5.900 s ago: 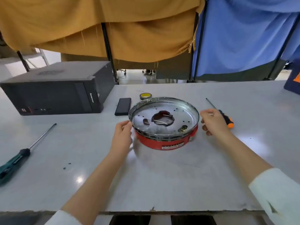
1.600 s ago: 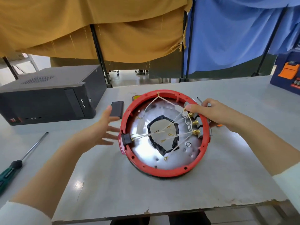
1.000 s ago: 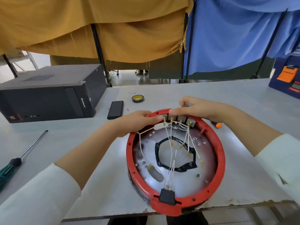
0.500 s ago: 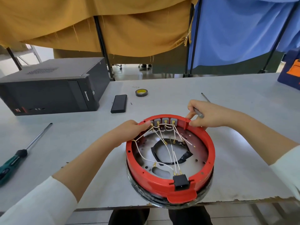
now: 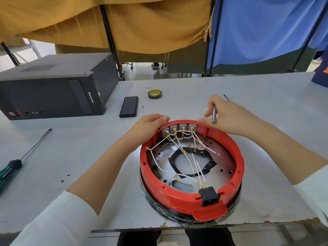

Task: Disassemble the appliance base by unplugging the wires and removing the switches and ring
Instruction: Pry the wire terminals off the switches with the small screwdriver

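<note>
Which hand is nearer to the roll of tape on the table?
Left. The left hand grips the red base rim just in front of the tape roll; the right hand lies further right.

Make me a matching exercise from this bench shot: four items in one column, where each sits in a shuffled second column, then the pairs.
Items:
1. roll of tape
2. green-handled screwdriver
3. black power socket
4. grey switches

Places:
A. near edge of the red ring
B. far left of the table
C. far inner wall of the red ring
D. on the table beyond the hands

Pairs: 1-D, 2-B, 3-A, 4-C
</note>
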Tool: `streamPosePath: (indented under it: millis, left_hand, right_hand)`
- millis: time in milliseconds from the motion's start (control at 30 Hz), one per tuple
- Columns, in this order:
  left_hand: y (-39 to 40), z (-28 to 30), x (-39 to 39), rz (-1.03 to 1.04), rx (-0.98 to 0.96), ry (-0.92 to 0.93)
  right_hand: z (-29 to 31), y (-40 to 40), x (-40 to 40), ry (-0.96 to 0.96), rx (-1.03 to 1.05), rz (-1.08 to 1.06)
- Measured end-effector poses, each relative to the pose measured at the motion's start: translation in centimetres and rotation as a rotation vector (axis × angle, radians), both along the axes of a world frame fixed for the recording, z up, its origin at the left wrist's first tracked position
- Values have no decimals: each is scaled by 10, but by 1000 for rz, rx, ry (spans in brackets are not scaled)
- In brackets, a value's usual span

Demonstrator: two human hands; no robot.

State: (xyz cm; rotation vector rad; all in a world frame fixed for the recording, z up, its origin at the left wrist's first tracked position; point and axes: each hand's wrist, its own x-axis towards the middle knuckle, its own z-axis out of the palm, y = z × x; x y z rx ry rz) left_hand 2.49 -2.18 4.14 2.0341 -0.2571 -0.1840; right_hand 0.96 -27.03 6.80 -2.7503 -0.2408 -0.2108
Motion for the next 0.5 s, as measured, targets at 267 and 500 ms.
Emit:
streamPosePath:
  millis: [267, 500]
  left_hand:
    - [-8, -11, 16, -134, -39, 56]
    - [-8, -16, 19, -171, -99, 52]
  right_hand:
    - [2, 65, 19, 183, 779, 326]
    - [-10, 53, 32, 319, 997, 410]
